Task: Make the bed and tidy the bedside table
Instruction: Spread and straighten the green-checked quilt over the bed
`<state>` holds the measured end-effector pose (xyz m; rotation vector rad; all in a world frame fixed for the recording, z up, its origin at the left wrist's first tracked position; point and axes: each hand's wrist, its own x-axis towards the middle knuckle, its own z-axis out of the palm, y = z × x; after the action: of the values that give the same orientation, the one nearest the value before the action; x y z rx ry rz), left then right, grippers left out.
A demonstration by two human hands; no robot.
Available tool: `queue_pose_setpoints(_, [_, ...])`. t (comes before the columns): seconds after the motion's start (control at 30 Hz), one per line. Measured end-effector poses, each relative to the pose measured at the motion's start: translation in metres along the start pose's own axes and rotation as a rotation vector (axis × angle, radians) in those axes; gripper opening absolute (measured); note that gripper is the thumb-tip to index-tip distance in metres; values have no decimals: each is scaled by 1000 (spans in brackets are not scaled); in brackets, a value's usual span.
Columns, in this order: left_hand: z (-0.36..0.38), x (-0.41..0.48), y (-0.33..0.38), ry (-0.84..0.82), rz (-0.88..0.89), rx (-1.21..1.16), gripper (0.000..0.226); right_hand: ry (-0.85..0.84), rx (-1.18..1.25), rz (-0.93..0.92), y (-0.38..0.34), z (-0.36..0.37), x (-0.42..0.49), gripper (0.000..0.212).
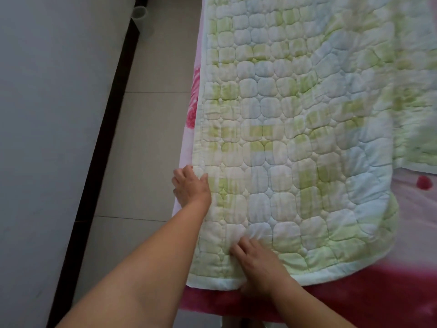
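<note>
A quilted blanket (295,129) in pale green, blue and white lies spread over the bed, on a pink floral sheet (378,297). My left hand (190,187) grips the blanket's left edge at the side of the bed, fingers curled around the hem. My right hand (257,263) pinches the quilt near its bottom left corner, bunching the fabric a little. A second layer of the same quilt lies at the far right (416,129).
To the left of the bed runs a strip of light tiled floor (142,129), then a dark skirting board (106,138) and a grey wall (47,114). A pale cylindrical object (140,16) stands on the floor by the wall at the top.
</note>
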<state>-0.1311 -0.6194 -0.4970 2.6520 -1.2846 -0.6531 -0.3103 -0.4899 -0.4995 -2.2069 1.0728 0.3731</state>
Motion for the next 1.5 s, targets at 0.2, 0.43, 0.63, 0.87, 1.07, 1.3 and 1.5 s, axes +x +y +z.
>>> queue_pose_setpoints(0.2, [8,12,-2,-71,-186,-129,52,-34,116,0,1,-9,19,43])
queue_pose_setpoints(0.43, [1,21,-55,67,-244,-44,43,-108,248,-139,-14,-5,24,23])
queue_pose_setpoints(0.63, [-1,-17,-52,117,193,173,45,-6,134,-124,-15,-1,3,37])
queue_pose_setpoints(0.87, [1,-117,-73,-788,1112,466,60,-50,-42,76,28,3,-48,64])
queue_pose_setpoints(1.07, [10,-123,-15,-1016,904,755,24,-412,4,290,19,-31,-41,29])
queue_pose_setpoints(1.3, [22,-154,34,-912,972,910,42,-264,177,441,42,-42,-61,30])
queue_pose_setpoints(1.5, [50,-199,88,-851,1055,575,26,118,396,592,103,-50,-119,28])
